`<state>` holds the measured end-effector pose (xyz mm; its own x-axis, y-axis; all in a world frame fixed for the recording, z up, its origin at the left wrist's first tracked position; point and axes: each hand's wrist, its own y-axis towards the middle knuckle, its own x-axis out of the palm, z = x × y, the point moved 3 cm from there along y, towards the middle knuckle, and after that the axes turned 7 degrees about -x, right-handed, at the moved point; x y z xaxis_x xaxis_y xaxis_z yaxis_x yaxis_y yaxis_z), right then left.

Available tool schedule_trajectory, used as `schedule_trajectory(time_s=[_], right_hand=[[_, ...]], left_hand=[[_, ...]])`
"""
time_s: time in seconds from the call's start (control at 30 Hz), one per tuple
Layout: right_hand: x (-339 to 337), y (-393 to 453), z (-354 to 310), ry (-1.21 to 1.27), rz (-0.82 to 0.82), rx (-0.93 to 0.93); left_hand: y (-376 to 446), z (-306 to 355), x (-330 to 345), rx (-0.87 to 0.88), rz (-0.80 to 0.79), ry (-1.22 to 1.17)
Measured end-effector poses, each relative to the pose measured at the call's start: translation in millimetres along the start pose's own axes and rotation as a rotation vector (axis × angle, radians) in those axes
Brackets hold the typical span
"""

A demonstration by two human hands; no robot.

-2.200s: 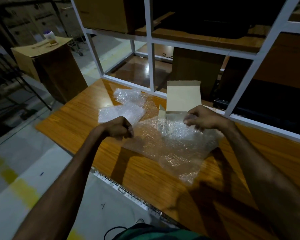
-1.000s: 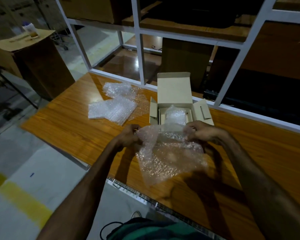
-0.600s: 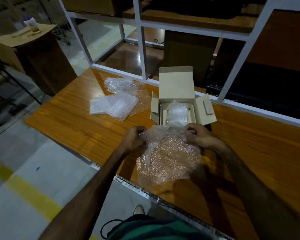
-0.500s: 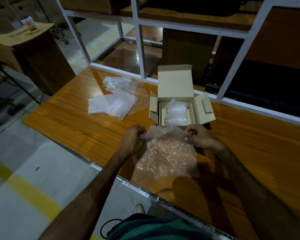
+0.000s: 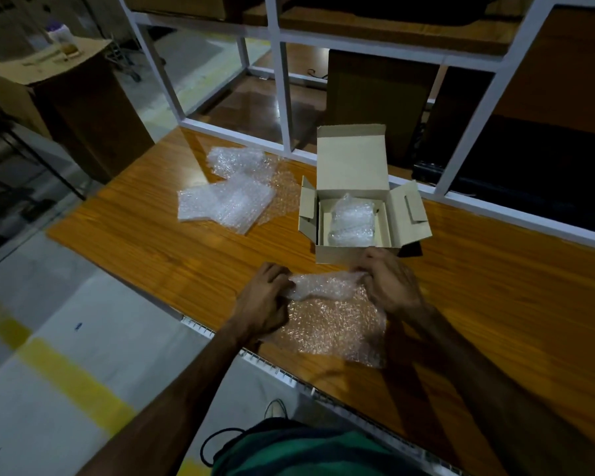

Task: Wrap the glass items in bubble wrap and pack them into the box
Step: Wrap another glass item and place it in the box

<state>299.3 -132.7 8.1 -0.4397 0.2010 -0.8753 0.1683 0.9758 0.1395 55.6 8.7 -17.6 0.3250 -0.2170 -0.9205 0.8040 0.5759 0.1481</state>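
Rolling bubble wrap on the tabletop [image 5: 172, 255]
Left hand [image 5: 263, 298] and right hand [image 5: 389, 285] pinch the bubble-wrap roll [image 5: 323, 286] ends, between them, just before the open box [image 5: 354, 254].

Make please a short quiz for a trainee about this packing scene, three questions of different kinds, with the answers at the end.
1. True or false: the cardboard box already holds a wrapped bundle.
2. What do the left hand and right hand hold between them?
A) the bubble wrap sheet
B) a box flap
C) a roll of tape
3. Fill in: the spare bubble wrap pieces lie on the wooden table, to the ____ of the box.

Key: 1 true; 2 A; 3 left
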Motion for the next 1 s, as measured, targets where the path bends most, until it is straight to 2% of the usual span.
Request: schedule_trajectory(time_s=[0.13, 0.27, 0.4, 0.47, 0.53, 0.67, 0.77, 0.83, 0.9, 1.0], right_hand=[[2.6, -4.7, 4.6, -0.127, -0.127, -0.129], [9.4, -10.2, -2.7, -0.045, -0.340, -0.003], [24.3, -2.3, -9.7, -0.038, -0.303, 0.134], [27.6, 0.8, -17.9, -0.071, -0.203, 0.109], [28.7, 1.9, -30.9, -0.043, -0.186, 0.078], [34.2, 7.9, -50.1, -0.034, -0.295, 0.101], [33.0, 13.8, -52.4, -0.047, -0.296, 0.126], [28.4, 15.2, -52.8, -0.068, -0.240, 0.129], [23.8, 17.1, -49.1, -0.095, -0.141, 0.110], [20.2, 15.8, -41.3, -0.182, -0.085, 0.044]], left_hand=[[-12.8, 1.1, -5.9, -0.039, -0.052, -0.077], [-9.8, -2.0, -2.2, -0.050, -0.044, -0.128], [0.6, -15.0, 0.7, -0.054, -0.092, -0.205], [4.2, -19.1, 2.0, -0.063, -0.104, -0.221], [9.0, -18.4, -0.2, -0.103, -0.120, -0.249], [22.3, -22.0, -1.4, -0.185, -0.218, -0.051], [35.6, -23.3, -6.1, -0.150, -0.278, 0.091], [39.9, -16.7, -12.8, -0.115, -0.181, 0.004], [39.3, -10.1, -22.0, -0.083, -0.011, -0.107], [33.1, -8.1, -22.5, -0.058, 0.094, -0.089]])
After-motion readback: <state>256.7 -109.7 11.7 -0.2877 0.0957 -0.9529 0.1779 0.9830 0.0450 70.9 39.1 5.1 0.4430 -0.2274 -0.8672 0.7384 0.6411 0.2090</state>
